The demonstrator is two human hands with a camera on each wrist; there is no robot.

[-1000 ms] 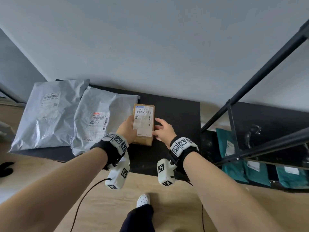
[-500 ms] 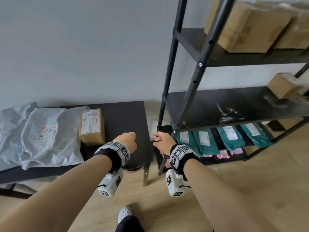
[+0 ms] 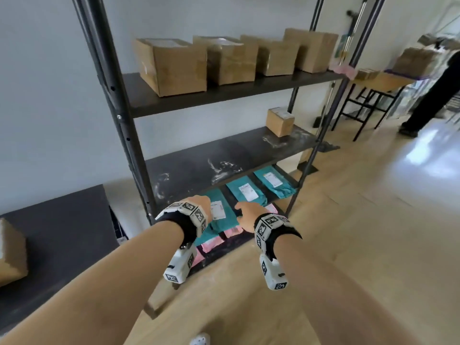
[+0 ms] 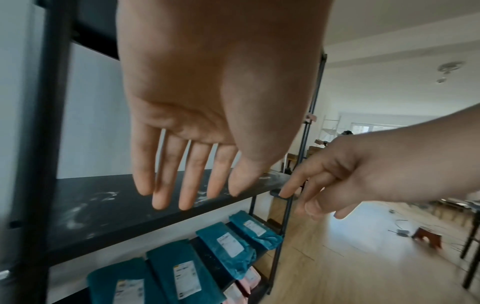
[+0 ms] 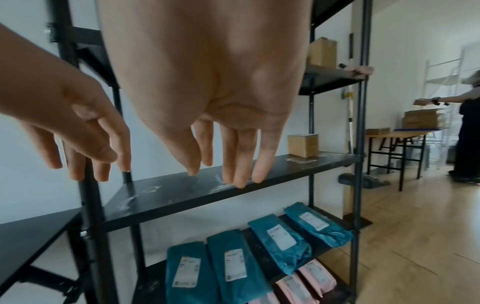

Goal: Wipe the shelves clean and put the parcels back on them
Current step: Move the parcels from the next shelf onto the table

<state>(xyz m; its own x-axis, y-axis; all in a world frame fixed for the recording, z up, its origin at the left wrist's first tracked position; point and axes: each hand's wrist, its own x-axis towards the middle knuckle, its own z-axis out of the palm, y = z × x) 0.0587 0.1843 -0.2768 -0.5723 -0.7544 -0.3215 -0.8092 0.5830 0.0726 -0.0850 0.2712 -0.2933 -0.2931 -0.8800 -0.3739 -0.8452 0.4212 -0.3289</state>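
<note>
Black metal shelving [image 3: 224, 93] stands against the pale wall, and both bare hands hang in front of its near edge, holding nothing. The left hand [image 4: 207, 98] has its fingers [image 4: 189, 181] straight and slightly spread, pointing down toward the middle shelf [image 3: 199, 165] without touching it. The right hand [image 5: 207, 82] is also relaxed, its fingers [image 5: 241, 156] loosely extended and close together, tips just above that shelf's front edge as seen from the right wrist view; whether they touch it cannot be told. In the head view the two hands sit side by side, near each other but apart, low in front of the bottom shelf.

White dusty smears [image 3: 224, 168] mark the dark middle shelf, and one small cardboard box [image 3: 280, 122] stands at its far right end. Four larger cardboard boxes [image 3: 174, 66] sit in a row on the shelf above. On the bottom shelf lie teal parcels [image 5: 280, 238] with white labels, side by side, and pink parcels [image 5: 314, 275] in front of them, nearer the floor edge.

To the left is a low black table [image 3: 62, 220] with a brown box [image 3: 11, 255] at the picture's edge. Far right, another person [image 5: 467, 127] stands by a wooden table [image 5: 400, 133] stacked with boxes, on a light wooden floor [image 3: 361, 232].
</note>
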